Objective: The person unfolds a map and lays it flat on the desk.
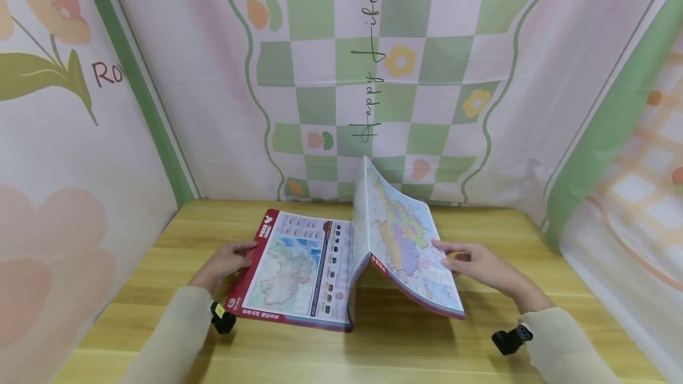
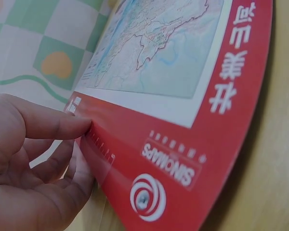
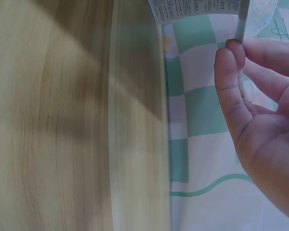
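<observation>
A red-bordered folding map (image 1: 290, 271) stands partly unfolded over the table, its middle crease raised into a peak. The left panel slopes low and shows a relief map with a column of small pictures; the right panel (image 1: 408, 236) carries a coloured regional map and tilts above the tabletop. My left hand (image 1: 224, 262) pinches the left red edge between thumb and fingers, seen closely beside the printed logo in the left wrist view. At the opposite edge, my right hand (image 1: 485, 268) pinches the right panel; the right wrist view shows fingertips and thumb gripping its thin edge.
The wooden table (image 1: 405, 354) lies beneath the map. Behind it hangs a green-and-white checked curtain (image 1: 315, 64), with more printed fabric on both sides. Black wrist cameras (image 1: 511, 339) sit at both cuffs.
</observation>
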Tool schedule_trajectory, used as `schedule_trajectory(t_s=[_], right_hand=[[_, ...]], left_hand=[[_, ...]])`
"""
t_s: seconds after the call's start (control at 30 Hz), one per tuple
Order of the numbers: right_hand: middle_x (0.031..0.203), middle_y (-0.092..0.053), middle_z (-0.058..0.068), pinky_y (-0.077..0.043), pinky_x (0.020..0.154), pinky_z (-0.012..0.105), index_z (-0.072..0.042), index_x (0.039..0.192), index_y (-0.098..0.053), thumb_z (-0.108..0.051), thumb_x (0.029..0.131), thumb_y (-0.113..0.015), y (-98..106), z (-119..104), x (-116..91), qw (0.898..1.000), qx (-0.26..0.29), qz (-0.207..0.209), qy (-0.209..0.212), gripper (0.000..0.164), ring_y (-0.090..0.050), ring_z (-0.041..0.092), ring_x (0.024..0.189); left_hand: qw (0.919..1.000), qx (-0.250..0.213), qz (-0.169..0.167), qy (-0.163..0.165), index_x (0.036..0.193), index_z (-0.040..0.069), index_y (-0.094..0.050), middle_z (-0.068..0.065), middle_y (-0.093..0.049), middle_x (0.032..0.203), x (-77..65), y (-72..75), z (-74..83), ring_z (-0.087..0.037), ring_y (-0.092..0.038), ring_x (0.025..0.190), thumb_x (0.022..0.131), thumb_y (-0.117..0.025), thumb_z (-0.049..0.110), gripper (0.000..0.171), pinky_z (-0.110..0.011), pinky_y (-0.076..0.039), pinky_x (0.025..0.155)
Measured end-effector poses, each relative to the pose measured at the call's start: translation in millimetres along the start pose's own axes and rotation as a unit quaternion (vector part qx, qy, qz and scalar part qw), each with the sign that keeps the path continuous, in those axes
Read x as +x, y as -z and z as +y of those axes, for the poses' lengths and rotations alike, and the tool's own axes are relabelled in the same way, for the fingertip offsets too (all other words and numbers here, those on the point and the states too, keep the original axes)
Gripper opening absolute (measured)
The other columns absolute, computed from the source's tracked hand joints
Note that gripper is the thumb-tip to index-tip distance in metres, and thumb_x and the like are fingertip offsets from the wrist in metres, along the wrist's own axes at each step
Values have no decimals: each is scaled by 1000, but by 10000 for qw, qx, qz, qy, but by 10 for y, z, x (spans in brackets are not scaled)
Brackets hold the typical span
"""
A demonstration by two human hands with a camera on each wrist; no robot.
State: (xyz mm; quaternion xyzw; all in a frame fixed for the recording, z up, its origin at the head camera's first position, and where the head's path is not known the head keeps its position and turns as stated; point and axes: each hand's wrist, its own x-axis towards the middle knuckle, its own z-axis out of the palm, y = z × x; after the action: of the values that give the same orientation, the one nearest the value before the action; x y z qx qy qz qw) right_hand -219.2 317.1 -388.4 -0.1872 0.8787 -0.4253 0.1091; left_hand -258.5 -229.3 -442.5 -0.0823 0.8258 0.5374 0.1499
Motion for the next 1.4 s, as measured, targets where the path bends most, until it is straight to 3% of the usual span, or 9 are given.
schedule_trajectory(t_s=[0.4, 0.57, 0.9, 1.17, 1.4], right_hand=[[141, -47, 32, -57, 83, 39, -1, 147, -48, -22, 102, -60, 59, 43, -58, 9999, 105, 103, 0, 50, -67, 21, 99], [145, -44, 33, -58, 81, 38, 2, 146, -47, -19, 103, -59, 83, 99, -85, 9998, 204, 74, 39, 50, -67, 20, 96], [149, -39, 33, -58, 82, 39, 4, 146, -46, -19, 103, -58, 133, 197, -168, 9997, 199, 65, -85, 50, -65, 18, 103], [148, -40, 33, -58, 81, 38, 1, 146, -48, -23, 102, -61, 195, 317, -221, 9988, 126, 228, -406, 52, -64, 17, 103], [146, -41, 35, -57, 81, 36, 3, 146, -47, -22, 102, -60, 230, 384, -284, 9986, 95, 214, -471, 52, -64, 20, 102]], left_hand=[[9991, -121, 242, 326, 151, 12, -45, -22, -44, 142, 26, 149, -24, -38, -49, 118, 98, -57, 10, 54, -46, -51, 85], [9988, -142, 363, 291, 152, 10, -42, -23, -42, 144, 59, 194, -86, -40, -47, 120, 97, -55, 7, 57, -50, -49, 88], [9964, -387, 612, 450, 156, 11, -35, -23, -38, 147, 76, 317, -164, -40, -48, 119, 96, -52, 6, 62, -47, -50, 84], [9953, -254, 809, 476, 157, 10, -33, -25, -38, 146, -2, 403, -153, -38, -54, 111, 93, -51, 3, 66, -43, -54, 77], [9941, -85, 997, 417, 157, 8, -31, -28, -36, 148, -20, 475, -155, -42, -49, 115, 92, -48, 0, 68, -46, -51, 82]])
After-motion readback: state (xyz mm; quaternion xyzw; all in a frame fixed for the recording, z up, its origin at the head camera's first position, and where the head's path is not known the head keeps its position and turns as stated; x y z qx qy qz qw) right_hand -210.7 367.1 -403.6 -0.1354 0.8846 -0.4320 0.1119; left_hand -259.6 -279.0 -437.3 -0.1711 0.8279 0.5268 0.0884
